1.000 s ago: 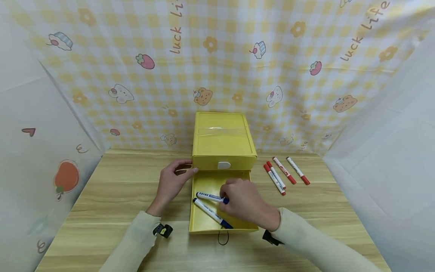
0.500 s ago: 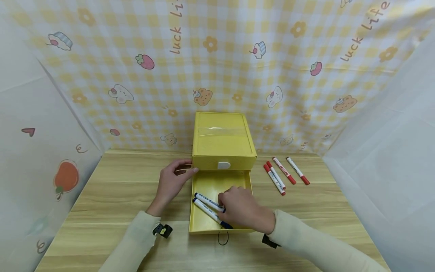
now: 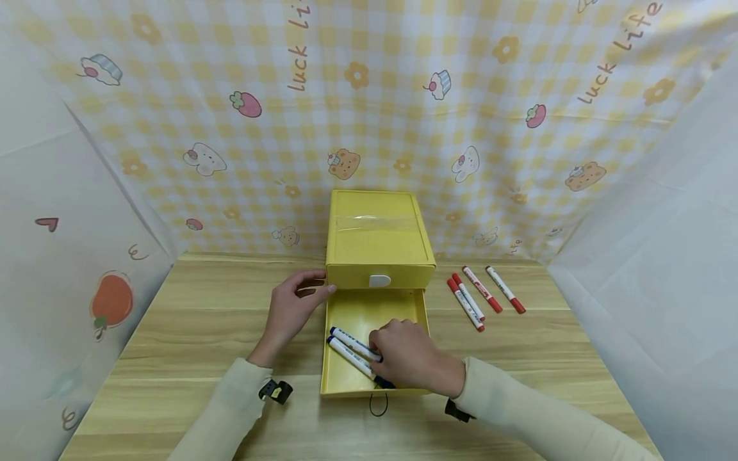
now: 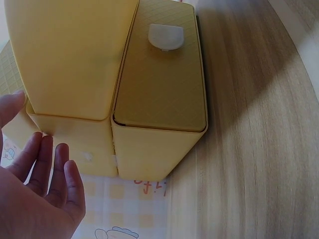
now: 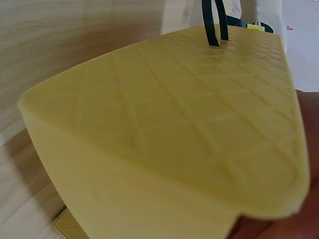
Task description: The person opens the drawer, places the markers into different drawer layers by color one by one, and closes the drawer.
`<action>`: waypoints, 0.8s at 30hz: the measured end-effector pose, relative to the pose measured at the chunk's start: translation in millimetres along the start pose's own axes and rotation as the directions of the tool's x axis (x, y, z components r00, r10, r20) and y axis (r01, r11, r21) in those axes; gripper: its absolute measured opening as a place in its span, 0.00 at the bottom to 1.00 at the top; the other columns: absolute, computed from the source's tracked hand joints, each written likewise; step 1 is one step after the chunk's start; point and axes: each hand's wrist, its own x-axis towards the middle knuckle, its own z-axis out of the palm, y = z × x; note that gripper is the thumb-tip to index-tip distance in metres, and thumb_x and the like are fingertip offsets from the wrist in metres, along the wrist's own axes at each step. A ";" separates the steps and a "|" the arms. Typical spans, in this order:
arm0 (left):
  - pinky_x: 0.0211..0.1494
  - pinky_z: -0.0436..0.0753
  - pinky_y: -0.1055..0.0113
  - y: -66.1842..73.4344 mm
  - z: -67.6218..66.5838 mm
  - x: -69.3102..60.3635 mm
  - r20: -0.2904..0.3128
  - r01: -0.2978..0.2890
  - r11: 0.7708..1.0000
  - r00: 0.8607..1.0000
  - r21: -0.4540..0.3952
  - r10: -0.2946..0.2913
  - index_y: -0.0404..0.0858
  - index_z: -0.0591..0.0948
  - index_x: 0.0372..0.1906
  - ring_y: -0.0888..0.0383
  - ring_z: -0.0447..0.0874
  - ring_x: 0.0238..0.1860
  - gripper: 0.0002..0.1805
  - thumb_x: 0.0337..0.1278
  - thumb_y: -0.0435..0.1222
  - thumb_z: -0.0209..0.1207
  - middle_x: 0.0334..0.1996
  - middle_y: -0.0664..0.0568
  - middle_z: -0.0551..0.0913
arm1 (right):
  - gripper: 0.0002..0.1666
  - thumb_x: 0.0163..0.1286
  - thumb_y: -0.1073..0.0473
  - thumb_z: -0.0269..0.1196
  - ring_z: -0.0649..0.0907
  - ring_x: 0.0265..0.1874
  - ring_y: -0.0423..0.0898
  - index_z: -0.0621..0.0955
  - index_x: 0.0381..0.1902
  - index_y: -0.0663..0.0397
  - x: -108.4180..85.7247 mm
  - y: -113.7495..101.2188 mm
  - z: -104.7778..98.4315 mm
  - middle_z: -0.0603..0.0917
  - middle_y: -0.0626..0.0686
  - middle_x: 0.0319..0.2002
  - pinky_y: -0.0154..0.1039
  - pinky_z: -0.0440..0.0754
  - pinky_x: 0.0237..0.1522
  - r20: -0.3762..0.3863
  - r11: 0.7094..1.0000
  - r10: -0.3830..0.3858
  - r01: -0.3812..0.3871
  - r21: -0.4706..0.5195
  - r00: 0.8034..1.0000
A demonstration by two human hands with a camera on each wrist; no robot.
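- A pale worktop (image 3: 173, 333) with wood grain spans the lower half of the head view; the left sleeve (image 3: 221, 410) enters at bottom centre-left and the right sleeve (image 3: 536, 403) at lower right, both cream, each with a black band at the wrist.
- A black loop (image 5: 209, 25) hangs from the front of the yellow drawer (image 3: 377, 307), which is pulled out at lower centre.
- The lower marker (image 3: 353, 359), white with a dark blue end, lies slanted inside the drawer; the upper marker (image 3: 350, 341) lies just beyond it.
- The right hand (image 3: 408, 352) reaches over the drawer from the right, knuckles up, its fingers curled and narrow on the upper marker's right end; the drawer front hides most of them in the right wrist view.
- The left hand (image 3: 293, 307), left of centre, has its fingers loosely bent and apart from the thumb, which is at the cabinet's front left corner.
- The yellow cabinet (image 3: 377, 243) stands at centre, a white tab (image 3: 380, 280) on its upper front.
- Four red-capped markers (image 3: 468, 304) lie right of it.
- Behind, a yellow-checked cloth (image 3: 380, 121) covers the back; pale sheets (image 3: 674, 224) flank both sides.
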 end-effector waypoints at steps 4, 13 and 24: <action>0.58 0.90 0.59 -1.2 -0.1 0.2 -0.004 -0.002 1.000 1.000 0.012 0.002 0.37 0.89 0.60 0.45 0.90 0.58 0.22 0.66 0.42 0.78 0.57 0.45 0.90 | 0.11 0.67 0.58 0.78 0.69 0.17 0.34 0.85 0.28 0.48 -0.2 0.6 0.6 0.75 0.39 0.19 0.31 0.67 0.15 -0.013 1.000 -0.005 0.005 0.003 1.000; 0.59 0.90 0.58 -3.5 -0.5 -0.6 0.008 -0.007 1.000 1.000 0.005 0.006 0.37 0.89 0.61 0.45 0.90 0.59 0.23 0.68 0.43 0.77 0.58 0.44 0.90 | 0.08 0.66 0.57 0.79 0.78 0.22 0.36 0.91 0.37 0.54 -16.2 -3.0 -11.0 0.85 0.43 0.26 0.33 0.76 0.23 -0.104 0.998 -0.028 0.033 0.050 0.994; 0.56 0.90 0.61 -2.4 -0.3 -0.1 0.005 -0.004 1.000 1.000 0.003 0.004 0.38 0.89 0.60 0.46 0.90 0.58 0.22 0.67 0.42 0.78 0.58 0.45 0.90 | 0.07 0.63 0.60 0.81 0.72 0.23 0.26 0.90 0.34 0.50 -57.5 -17.6 -11.7 0.85 0.38 0.29 0.23 0.67 0.23 -0.339 0.979 -0.124 0.171 0.111 0.933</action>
